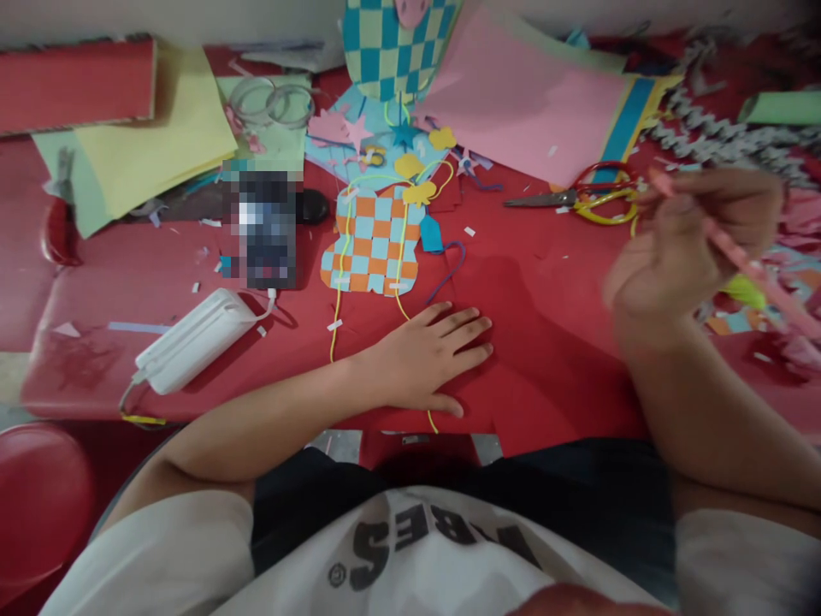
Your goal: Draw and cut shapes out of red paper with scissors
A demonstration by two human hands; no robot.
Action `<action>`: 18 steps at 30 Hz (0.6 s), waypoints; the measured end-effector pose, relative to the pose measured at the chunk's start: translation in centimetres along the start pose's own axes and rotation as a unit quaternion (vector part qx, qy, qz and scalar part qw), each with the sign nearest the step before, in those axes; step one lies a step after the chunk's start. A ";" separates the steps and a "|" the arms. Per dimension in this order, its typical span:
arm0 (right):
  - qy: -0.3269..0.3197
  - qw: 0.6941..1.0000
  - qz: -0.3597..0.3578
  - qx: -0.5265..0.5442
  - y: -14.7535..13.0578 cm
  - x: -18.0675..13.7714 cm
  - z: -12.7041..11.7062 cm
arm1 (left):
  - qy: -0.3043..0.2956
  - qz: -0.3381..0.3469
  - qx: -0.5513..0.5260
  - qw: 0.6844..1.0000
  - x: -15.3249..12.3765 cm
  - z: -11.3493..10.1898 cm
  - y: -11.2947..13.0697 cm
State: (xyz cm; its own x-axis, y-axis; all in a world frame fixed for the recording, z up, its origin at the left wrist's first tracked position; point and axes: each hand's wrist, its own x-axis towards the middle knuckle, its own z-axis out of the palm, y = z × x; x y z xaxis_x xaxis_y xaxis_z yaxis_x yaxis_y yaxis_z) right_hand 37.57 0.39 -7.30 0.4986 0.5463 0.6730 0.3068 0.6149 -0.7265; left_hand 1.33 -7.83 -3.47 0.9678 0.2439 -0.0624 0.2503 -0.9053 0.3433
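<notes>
Right fingers: our right hand (673,248) is clenched on a pink stick (763,278), and seems lifted above the right side of the table (83,291). We cannot tell if the stick is a pencil or a strip.
Stick axis: it slants from the far left to the near right, with its upper end beside the thumb.
Left fingers: our left hand (429,359) is spread flat, palm down, grasping nothing, close to the middle of the near edge. It covers part of 1 yellow cord (401,248).
Red sheet: it (545,368) lies to the left of the right fingers and closer to our body. The left hand is the nearer of the 2. 1 corner passes over the near edge; its other borders melt into the red table, so its long axis is not clear.
Checkered piece: the orange-and-blue weave (378,239) is just beyond the left hand, slightly leftward.
Scissors: they (573,198) lie left of the right hand, blades pointing left.
Far edge: here we find a pink sheet (513,94).
Near left corner: a white power bank (196,342) lies toward it.
</notes>
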 end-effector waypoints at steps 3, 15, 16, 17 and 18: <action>-0.037 0.995 -0.088 0.033 -0.9 -1.4 1.8 | -0.007 -0.003 -0.001 1.000 0.1 0.0 0.0; -0.166 0.982 0.090 0.002 -4.3 -3.0 2.7 | 0.004 -0.001 -0.006 1.000 -0.1 0.1 0.1; -0.207 0.969 0.134 -0.021 -5.1 -3.6 3.0 | 0.004 -0.001 -0.006 1.000 -0.1 0.2 0.1; -0.243 0.953 0.173 -0.044 -5.9 -4.2 3.2 | 0.005 -0.001 -0.006 1.000 0.0 0.2 0.1; -0.274 0.938 0.202 -0.064 -6.5 -4.7 3.4 | 0.005 -0.001 -0.006 1.000 0.0 0.2 0.1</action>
State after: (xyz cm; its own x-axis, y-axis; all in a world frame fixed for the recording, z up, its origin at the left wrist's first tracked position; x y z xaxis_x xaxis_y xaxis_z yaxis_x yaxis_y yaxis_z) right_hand 30.47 -4.25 -5.30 0.1135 0.9518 0.2849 0.2952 0.2415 -0.9244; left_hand 1.32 -7.97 -3.68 0.9668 0.2499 -0.0530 0.2521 -0.9002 0.3550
